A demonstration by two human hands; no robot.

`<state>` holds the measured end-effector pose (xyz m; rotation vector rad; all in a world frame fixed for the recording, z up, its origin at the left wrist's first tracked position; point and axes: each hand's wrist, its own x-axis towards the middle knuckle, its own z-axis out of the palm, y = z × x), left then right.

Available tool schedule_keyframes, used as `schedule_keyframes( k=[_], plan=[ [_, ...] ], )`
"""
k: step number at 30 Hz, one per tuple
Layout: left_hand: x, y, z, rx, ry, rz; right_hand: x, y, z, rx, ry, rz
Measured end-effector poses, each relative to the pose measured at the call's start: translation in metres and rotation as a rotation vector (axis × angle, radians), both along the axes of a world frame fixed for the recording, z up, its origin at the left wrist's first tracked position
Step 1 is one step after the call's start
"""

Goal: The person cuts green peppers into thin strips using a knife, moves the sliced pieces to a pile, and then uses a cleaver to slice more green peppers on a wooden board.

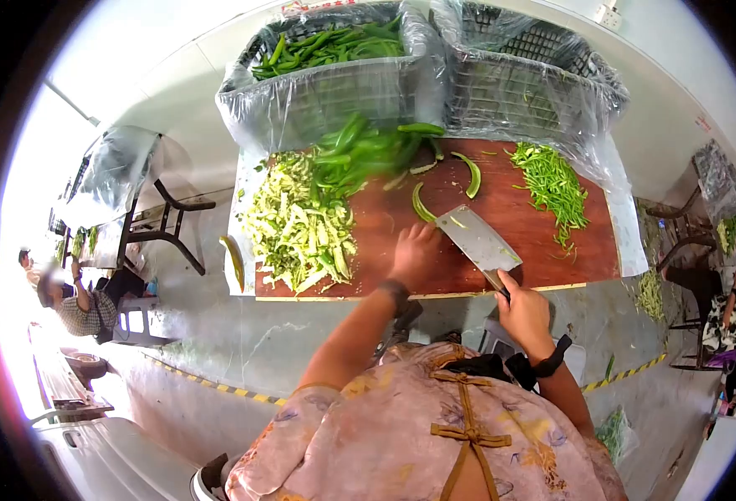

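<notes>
My right hand (525, 317) is closed round the handle of a cleaver (483, 242), its broad blade lying low over the reddish-brown cutting board (385, 271). A few thin green slivers stick to the blade. My left hand (416, 253) lies on the board left of the blade, fingers stretched forward. Right at its fingertips is a curved green pepper strip (421, 205); another pepper strip (473, 177) lies farther up. Whole green peppers (364, 150), smeared by motion, are heaped at the board's back. Pale pepper cores and seeds (297, 230) pile up on the left, shredded green pepper (552, 188) on the right.
Behind the board stand two plastic-lined crates: the left crate (326, 96) holds green peppers, the right crate (527, 100) shows black mesh. A lone pepper (233, 260) lies at the table's left edge. People sit at far left (92, 305) and far right (725, 313).
</notes>
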<state>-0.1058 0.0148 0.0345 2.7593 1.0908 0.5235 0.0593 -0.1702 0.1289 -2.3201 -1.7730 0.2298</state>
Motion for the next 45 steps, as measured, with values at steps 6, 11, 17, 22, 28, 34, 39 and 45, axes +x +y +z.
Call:
schedule_keyframes(
  k=[6, 11, 17, 22, 28, 34, 39, 45],
  plan=[
    [0.014, 0.002, -0.017, 0.214, -0.071, -0.031, 0.007, 0.007, 0.005, 0.057, -0.018, -0.014],
    [0.013, -0.009, -0.008, -0.131, 0.051, -0.120, 0.004, 0.004, 0.008, 0.022, -0.041, 0.024],
    [0.004, -0.024, -0.022, -0.030, -0.001, -0.207, -0.008, 0.001, 0.022, -0.080, -0.056, 0.085],
    [0.001, -0.027, -0.027, 0.009, -0.072, -0.228, -0.014, 0.018, 0.022, -0.147, -0.055, 0.101],
    [0.000, -0.027, -0.020, 0.009, -0.107, -0.243, -0.013, 0.022, 0.002, -0.114, -0.052, 0.111],
    [0.000, -0.025, -0.014, 0.051, -0.113, -0.269, -0.017, 0.022, 0.002, -0.136, -0.063, 0.111],
    [0.002, -0.015, -0.015, -0.124, 0.016, -0.232, -0.014, 0.034, -0.009, -0.053, -0.040, 0.141],
    [0.000, -0.017, -0.018, 0.015, 0.063, -0.231, -0.015, 0.042, -0.018, -0.036, -0.038, 0.165]
  ],
)
